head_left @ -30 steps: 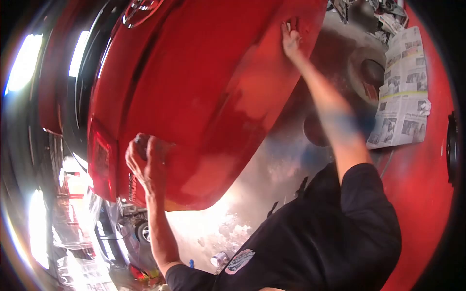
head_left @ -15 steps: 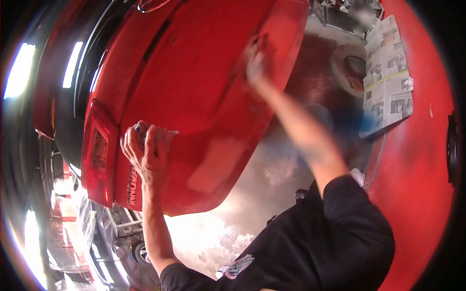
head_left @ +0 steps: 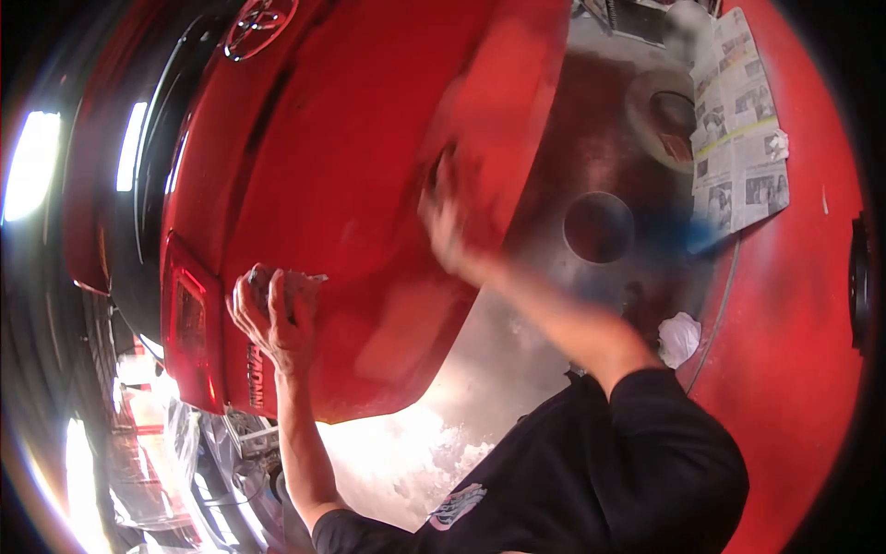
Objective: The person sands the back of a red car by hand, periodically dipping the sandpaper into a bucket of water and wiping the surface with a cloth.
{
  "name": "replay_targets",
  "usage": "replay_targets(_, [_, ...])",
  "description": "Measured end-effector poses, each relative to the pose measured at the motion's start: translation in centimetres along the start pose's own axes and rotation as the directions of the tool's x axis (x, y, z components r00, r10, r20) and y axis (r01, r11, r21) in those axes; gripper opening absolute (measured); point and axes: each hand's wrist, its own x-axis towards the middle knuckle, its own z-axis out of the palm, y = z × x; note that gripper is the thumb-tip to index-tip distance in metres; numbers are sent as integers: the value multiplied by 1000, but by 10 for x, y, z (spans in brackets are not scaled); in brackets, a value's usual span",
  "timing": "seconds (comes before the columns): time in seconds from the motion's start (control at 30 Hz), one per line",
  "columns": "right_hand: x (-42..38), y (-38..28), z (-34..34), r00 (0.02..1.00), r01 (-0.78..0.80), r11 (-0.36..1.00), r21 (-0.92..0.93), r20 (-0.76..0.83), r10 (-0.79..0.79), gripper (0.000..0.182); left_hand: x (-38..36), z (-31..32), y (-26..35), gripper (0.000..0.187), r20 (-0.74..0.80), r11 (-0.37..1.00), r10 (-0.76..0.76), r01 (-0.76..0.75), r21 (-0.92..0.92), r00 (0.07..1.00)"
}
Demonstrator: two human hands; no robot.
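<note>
A red car tailgate (head_left: 360, 185) with INNOVA lettering fills the middle of the view. At its lower left, near the tail lamp (head_left: 192, 319), my left hand (head_left: 272, 319) has its fingers curled round a crumpled greyish rag (head_left: 300, 284) resting against the panel. My right hand (head_left: 445, 217) lies over the right part of the same panel, smeared by motion; a dark patch shows at its fingertips, and what it holds, if anything, is blurred. Paler, dull patches (head_left: 406, 332) mark the paint near both hands.
On the right, newspaper sheets (head_left: 738, 138) lean by a red surface (head_left: 784, 369). A round dark disc (head_left: 598, 227), a tyre-like ring (head_left: 660, 120) and a white crumpled wad (head_left: 679, 339) lie on the dusty floor. Wrapped parts (head_left: 198, 462) stand lower left.
My right hand has moved down and left across the panel. My left hand stays on the rag. The view has shifted, bringing the round emblem and floor disc further into sight.
</note>
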Motion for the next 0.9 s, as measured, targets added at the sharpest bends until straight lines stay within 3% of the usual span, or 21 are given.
replay_targets(0.03, [-20, -3, -27, 995, 63, 996, -65, 75, -58, 55, 0, 0, 0, 45, -1, 1000, -10, 10, -4, 1000])
replay_targets(0.07, [-20, -3, -18, 997, -50, 984, -168, 45, 59, 55, 1, -1, -1, 47, 2, 1000, -12, 12, -5, 1000])
replay_targets(0.13, [-10, -4, 12, 958, -284, 890, -357, -67, 278, 55, 4, -1, -2, 46, 3, 1000, -6, 6, -8, 1000])
replay_targets(0.2, [13, -27, 94, 923, -365, 875, -317, -248, 295, 52, 1, -1, -2, 46, 13, 1000, -17, 17, -4, 1000])
replay_targets(0.27, [26, -41, 141, 911, -303, 933, -196, -348, 222, 50, -4, 4, -2, 46, -14, 1000, -6, 6, -9, 1000])
replay_targets(0.33, [40, -27, 123, 984, -134, 990, -50, -128, 127, 49, 0, -1, 3, 45, 4, 1000, -19, 19, 4, 1000])
replay_targets(0.37, [13, -17, 72, 974, -169, 983, 69, -144, 177, 48, 2, -2, 6, 45, 10, 999, -30, 30, 16, 999])
replay_targets(0.4, [-19, -7, 23, 991, -70, 997, 43, -114, 74, 52, 3, -2, 6, 45, -5, 999, -37, 37, 5, 999])
replay_targets(0.43, [-49, 13, -14, 982, -138, 883, 448, -53, 180, 53, 2, -1, 7, 45, -11, 999, -39, 39, -3, 999])
replay_targets(0.47, [-79, 34, -51, 959, -187, 609, 770, 9, 284, 55, 0, 0, 8, 45, -21, 999, -38, 38, -6, 999])
replay_targets(0.5, [-81, 40, -51, 920, -245, 199, 949, 163, 355, 54, 0, -1, 5, 45, -29, 1000, -27, 27, -5, 999])
replay_targets(0.53, [-84, 47, -50, 854, -223, -252, 942, 313, 416, 54, 1, -1, 1, 45, -37, 1000, -15, 15, -6, 999])
replay_targets(0.57, [-77, 32, -19, 858, -177, -315, 932, 303, 415, 55, 1, 0, -3, 45, -25, 1000, -6, 6, -8, 1000])
replay_targets(0.6, [-55, 8, 30, 890, -183, -59, 981, 191, 415, 57, -3, 0, -3, 45, -8, 1000, -5, 5, -5, 1000])
replay_targets(0.63, [-30, -13, 79, 919, -234, 515, 825, 14, 394, 59, -3, 3, -4, 45, -10, 1000, -6, 6, 1, 1000])
replay_targets(0.67, [-8, -24, 121, 940, -228, 777, 586, -76, 333, 61, -1, 7, -5, 45, -26, 1000, 1, -1, 13, 1000])
replay_targets(0.7, [9, -32, 146, 946, -236, 770, 593, -43, 322, 63, -5, 5, -5, 45, -23, 1000, 10, -9, 20, 1000])
replay_targets(0.73, [21, -31, 146, 934, -282, 612, 739, 66, 352, 66, -5, 1, -4, 45, -11, 1000, 14, -14, 22, 1000])
replay_targets(0.8, [8, -27, 89, 864, -365, 25, 931, 328, 382, 70, 0, -1, 1, 45, -9, 1000, -17, 17, 9, 1000])
replay_targets(0.83, [-19, -16, 40, 830, -331, -293, 897, 425, 363, 73, 2, 3, 2, 45, -23, 1000, -20, 20, 1, 1000])
replay_targets(0.9, [-80, 33, -43, 900, -200, -614, 764, 391, 194, 85, -2, 3, 1, 44, -39, 1000, -10, 10, 15, 999])
